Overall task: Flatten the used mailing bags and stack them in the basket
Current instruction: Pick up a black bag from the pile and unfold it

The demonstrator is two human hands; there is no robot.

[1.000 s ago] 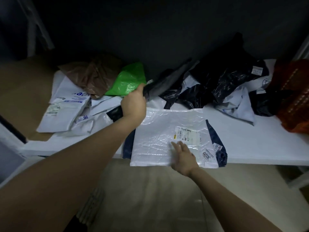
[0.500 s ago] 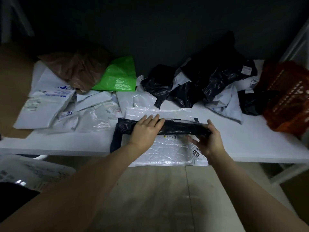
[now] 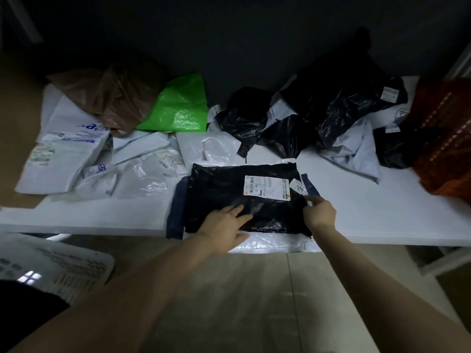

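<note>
Black mailing bag [image 3: 224, 189] lies flat atop a white bag [image 3: 267, 244]; orange basket [image 3: 443, 138], seemingly mesh, far right.

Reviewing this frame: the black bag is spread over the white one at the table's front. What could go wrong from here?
1. The white mailing bag under the black mailing bag overhangs the front edge of the table. The left hand pressing flat near that edge could slide both slippery bags onto the floor.
2. The right hand pinches only the black bag's side edge, so a pull might bunch or tear it.
</note>
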